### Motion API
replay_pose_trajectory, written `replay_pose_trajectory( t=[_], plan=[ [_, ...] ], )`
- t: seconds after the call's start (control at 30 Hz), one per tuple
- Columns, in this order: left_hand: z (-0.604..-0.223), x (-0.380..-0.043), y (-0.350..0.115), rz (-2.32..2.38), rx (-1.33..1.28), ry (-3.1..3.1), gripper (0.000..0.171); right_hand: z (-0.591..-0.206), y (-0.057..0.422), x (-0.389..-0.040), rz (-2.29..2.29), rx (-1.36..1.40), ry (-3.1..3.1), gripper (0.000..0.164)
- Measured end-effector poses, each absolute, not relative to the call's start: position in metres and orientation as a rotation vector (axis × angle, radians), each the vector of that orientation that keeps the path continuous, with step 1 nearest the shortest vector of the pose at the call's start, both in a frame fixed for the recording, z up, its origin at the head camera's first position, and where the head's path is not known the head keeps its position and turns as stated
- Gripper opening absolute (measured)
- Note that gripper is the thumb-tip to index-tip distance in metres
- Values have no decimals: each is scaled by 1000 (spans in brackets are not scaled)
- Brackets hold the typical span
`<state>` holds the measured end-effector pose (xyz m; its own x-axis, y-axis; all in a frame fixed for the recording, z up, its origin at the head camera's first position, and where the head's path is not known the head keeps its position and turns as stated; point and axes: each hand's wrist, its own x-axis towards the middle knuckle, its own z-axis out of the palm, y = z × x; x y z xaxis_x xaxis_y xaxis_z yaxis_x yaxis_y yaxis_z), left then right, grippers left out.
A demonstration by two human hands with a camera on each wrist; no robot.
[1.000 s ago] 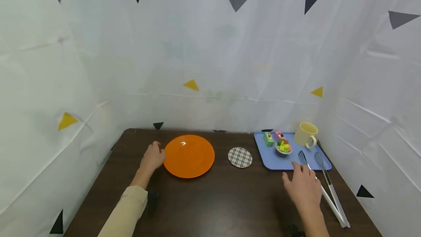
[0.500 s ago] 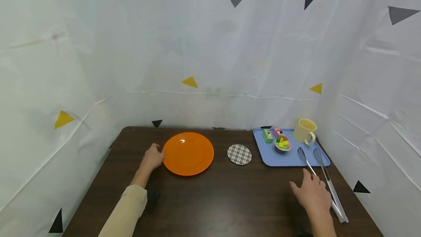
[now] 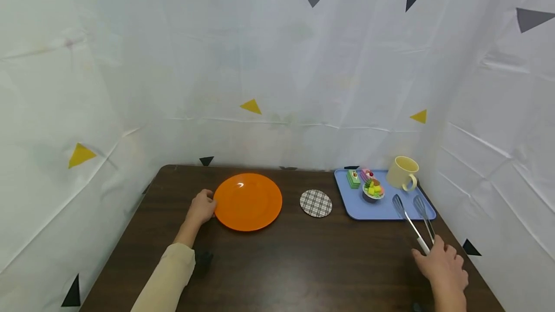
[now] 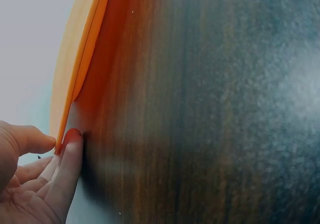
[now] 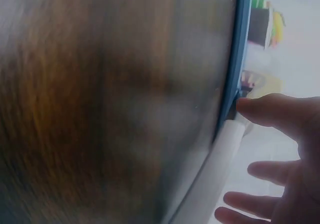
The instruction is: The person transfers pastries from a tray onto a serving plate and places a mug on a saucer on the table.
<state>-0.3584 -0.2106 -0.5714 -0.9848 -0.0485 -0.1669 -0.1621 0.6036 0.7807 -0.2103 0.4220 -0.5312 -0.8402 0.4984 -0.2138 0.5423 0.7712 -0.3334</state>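
At the left, an orange plate (image 3: 248,202) lies on the dark table. My left hand (image 3: 202,206) pinches its near-left rim; the left wrist view has the thumb (image 4: 37,140) on top and fingers beneath. Metal tongs (image 3: 412,224) with whisk-like or slotted heads rest partly on a blue tray (image 3: 360,211), their handles reaching toward me. Over those handles hovers my right hand (image 3: 444,266), hiding most of them. In the right wrist view its fingers are spread beside a pale tong handle (image 5: 212,171), not wrapped round it; whether the thumb touches is unclear.
On the tray stand a yellow mug (image 3: 402,172), a small cup of toy fruit (image 3: 373,190), a green cake slice (image 3: 353,178) and a pink one (image 3: 366,174). A checked round coaster (image 3: 316,203) lies between plate and tray. White sheeting (image 3: 277,61) surrounds the table.
My right hand has moved right and toward me, from near the tray's front edge to over the tong handles. The left hand has closed in on the plate's rim, which has hardly moved.
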Motion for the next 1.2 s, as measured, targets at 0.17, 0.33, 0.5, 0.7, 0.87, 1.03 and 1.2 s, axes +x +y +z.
replay_pose_trajectory(
  t=[0.17,0.33,0.5,0.7,0.87,1.03,1.2],
  plan=[
    [-572,-358,-213,1381,-167,2691,52,-534,426,-210,-625,835,2851,94],
    [-574,-361,-214,1477,-191,2622,50,-536,430,-215,-674,831,2813,96],
    [-576,-363,-215,1578,-251,2541,48,-536,433,-217,-734,819,2796,97],
    [-578,-362,-219,1703,-284,2440,45,-534,435,-218,-764,829,2807,94],
    [-579,-358,-220,1765,-337,2363,43,-534,438,-220,-761,876,2778,95],
    [-577,-354,-220,1799,-333,2359,43,-539,445,-221,-755,864,2773,94],
    [-578,-351,-218,1831,-317,2336,45,-545,450,-223,-732,896,2750,93]
  ],
)
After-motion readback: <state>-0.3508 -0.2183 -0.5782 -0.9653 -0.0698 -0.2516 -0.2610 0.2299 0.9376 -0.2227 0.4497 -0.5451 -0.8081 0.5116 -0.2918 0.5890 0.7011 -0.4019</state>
